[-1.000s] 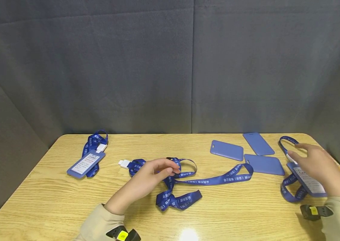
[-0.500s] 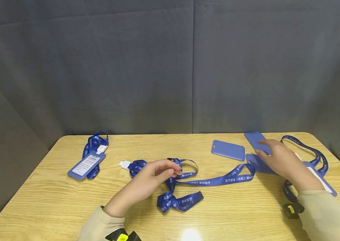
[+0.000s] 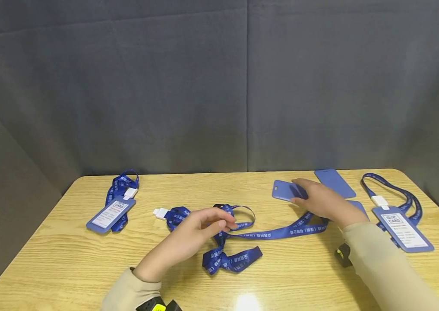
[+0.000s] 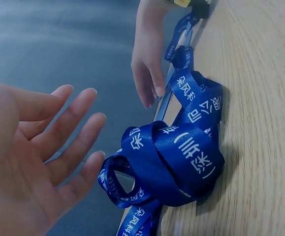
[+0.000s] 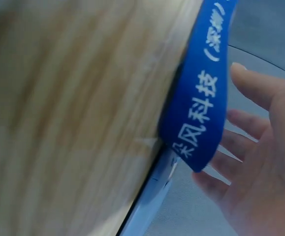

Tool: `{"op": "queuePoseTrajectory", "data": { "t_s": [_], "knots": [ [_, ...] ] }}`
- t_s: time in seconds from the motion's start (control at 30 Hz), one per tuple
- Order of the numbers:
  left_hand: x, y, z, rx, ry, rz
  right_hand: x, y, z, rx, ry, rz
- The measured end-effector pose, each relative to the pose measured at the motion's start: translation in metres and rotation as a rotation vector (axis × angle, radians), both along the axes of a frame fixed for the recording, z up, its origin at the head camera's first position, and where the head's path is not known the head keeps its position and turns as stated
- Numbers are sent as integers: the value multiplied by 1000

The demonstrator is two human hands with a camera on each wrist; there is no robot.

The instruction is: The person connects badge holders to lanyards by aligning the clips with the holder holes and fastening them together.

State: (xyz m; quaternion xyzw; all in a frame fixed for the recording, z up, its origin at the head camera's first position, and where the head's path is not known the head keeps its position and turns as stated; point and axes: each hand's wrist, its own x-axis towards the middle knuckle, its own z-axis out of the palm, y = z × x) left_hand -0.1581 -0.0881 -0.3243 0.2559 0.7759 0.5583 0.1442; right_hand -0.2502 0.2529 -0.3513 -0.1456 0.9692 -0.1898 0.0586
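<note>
My left hand [image 3: 196,231] hovers beside a bunched blue lanyard [image 3: 216,257] with white lettering and a white clip [image 3: 161,212]. In the left wrist view the relaxed fingers of that hand [image 4: 48,147] are apart from the lanyard's folds [image 4: 181,157]. My right hand [image 3: 318,201] reaches over the leftmost plain blue card holder [image 3: 284,190], its fingers spread and partly hiding the holder. The right wrist view shows this hand [image 5: 265,147] behind a lanyard strap [image 5: 199,103], gripping nothing; whether a fingertip touches the holder cannot be told.
Two more plain holders lie right of it: one at the back [image 3: 334,183], another holder [image 3: 359,208] partly hidden by the right hand. A finished-looking badge [image 3: 403,230] with its lanyard lies far right, another badge [image 3: 111,214] far left. A dark curtain [image 3: 165,86] stands behind the wooden table.
My right hand has left the far-right badge and moved leftward past two holders to the leftmost one. That badge now lies flat, its strap looped to the right. My left hand stays in place.
</note>
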Motion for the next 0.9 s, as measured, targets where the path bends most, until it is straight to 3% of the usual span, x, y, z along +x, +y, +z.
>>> {"op": "queuePoseTrajectory", "data": {
  "t_s": [0.2,0.37,0.53,0.9],
  "knots": [
    [0,1,-1,3,-8,-30,-8,-3,-3,42,-43,24],
    [0,2,-1,9,5,-46,-13,-4,-4,55,50,47],
    [1,3,0,10,-4,-49,-13,-7,-3,107,85,39],
    [2,4,0,-13,-7,-42,-9,-14,3,372,130,160]
  ]
}}
